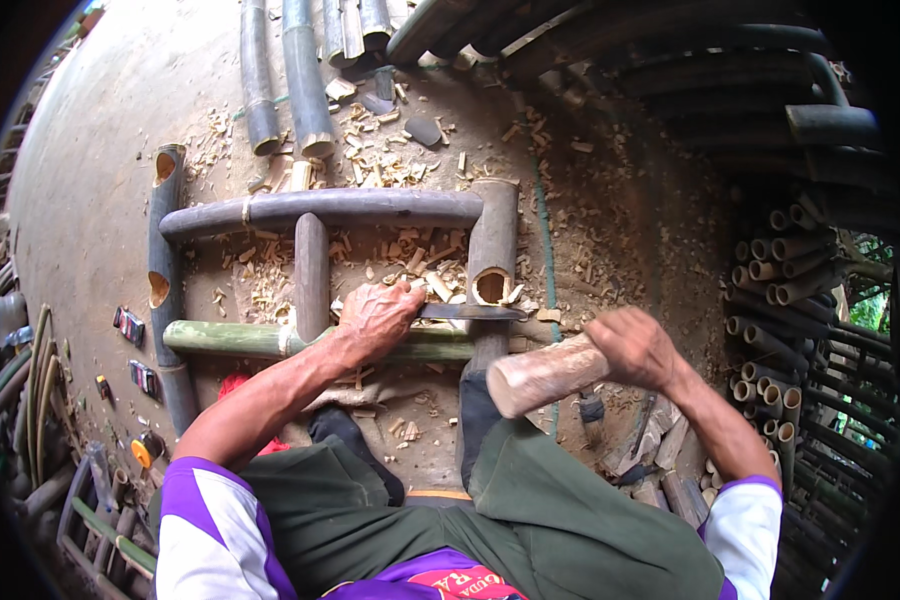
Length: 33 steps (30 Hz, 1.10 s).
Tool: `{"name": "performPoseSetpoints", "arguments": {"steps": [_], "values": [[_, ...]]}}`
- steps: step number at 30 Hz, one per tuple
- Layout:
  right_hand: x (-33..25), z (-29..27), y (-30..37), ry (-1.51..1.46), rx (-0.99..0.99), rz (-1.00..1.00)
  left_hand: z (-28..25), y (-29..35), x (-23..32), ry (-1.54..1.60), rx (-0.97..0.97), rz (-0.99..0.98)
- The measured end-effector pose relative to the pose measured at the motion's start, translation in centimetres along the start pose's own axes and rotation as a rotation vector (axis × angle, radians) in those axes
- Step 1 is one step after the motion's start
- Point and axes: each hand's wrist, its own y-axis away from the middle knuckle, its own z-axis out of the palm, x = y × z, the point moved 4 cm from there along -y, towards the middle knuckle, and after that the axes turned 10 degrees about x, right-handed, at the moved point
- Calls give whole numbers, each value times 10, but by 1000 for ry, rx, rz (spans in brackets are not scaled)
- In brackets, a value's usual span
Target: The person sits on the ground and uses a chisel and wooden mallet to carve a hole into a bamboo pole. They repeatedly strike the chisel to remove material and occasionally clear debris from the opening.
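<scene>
My left hand [378,315] is closed round the handle of a knife. Its dark blade [475,313] points right and lies across the right bamboo post [496,225], just below a cut round hole with a ragged pale rim. Off to the right, my right hand [632,347] grips a thick wooden mallet [548,377], raised with its blunt end towards the post and slightly blurred. The post belongs to a bamboo frame with a dark upper rail [360,206], a short upright [312,270], a green lower rail [230,338] and a left post [166,225] with holes.
Pale wood chips [270,285] litter the ground inside and beyond the frame. Long bamboo poles [305,80] lie ahead. Cut bamboo [780,270] is stacked at the right. Small dark packs [130,326] and a yellow-orange round item [145,452] lie at left.
</scene>
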Motion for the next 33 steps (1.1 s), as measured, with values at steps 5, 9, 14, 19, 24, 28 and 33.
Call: {"name": "performPoseSetpoints", "arguments": {"steps": [5,9,14,19,24,28,33], "values": [[-5,-15,-22,112,-280,18,5,2,-6,-2,-7,-19],[-4,-16,-24,46,107,-333,4,0,-3,-38,2,-10],[-2,-21,-25,103,-290,-18,10,0,-8,-37,42,6],[14,-4,-13,195,-184,-17,12,-2,-6,-78,65,9],[-4,-1,6,72,-35,-251,15,-6,-9,-106,92,5],[12,-4,-22,342,-186,13,19,-3,-9,-128,106,9],[-8,-21,-17,54,-88,-285,23,-1,-12,-152,96,6]]}}
